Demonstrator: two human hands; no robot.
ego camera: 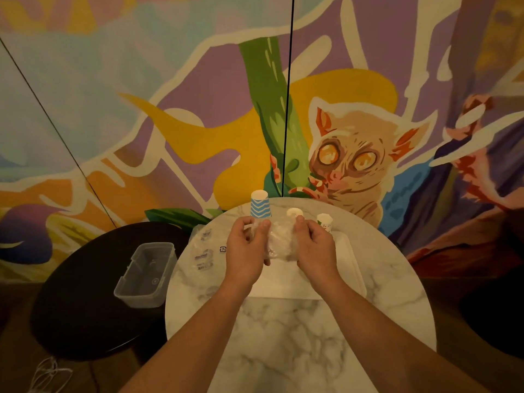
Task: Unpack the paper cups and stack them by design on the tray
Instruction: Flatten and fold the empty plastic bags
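Note:
Over the white tray [350, 259] both my hands hold a crumpled clear plastic wrapper [279, 241]. My left hand [245, 248] pinches its left end and my right hand [314, 245] grips its right end. What the wrapper contains is hidden. At the tray's far edge stand upside-down paper cups: a stack with blue zigzag stripes [259, 207] on the left, a plain white one [295, 213] in the middle behind my fingers, and a white stack with green and red marks [325, 221] on the right.
The round marble table [295, 330] bears the tray. Empty clear wrappers [202, 249] lie at its left edge. A clear plastic box [147, 273] sits on a round black table [85, 293] to the left. A painted mural wall stands close behind.

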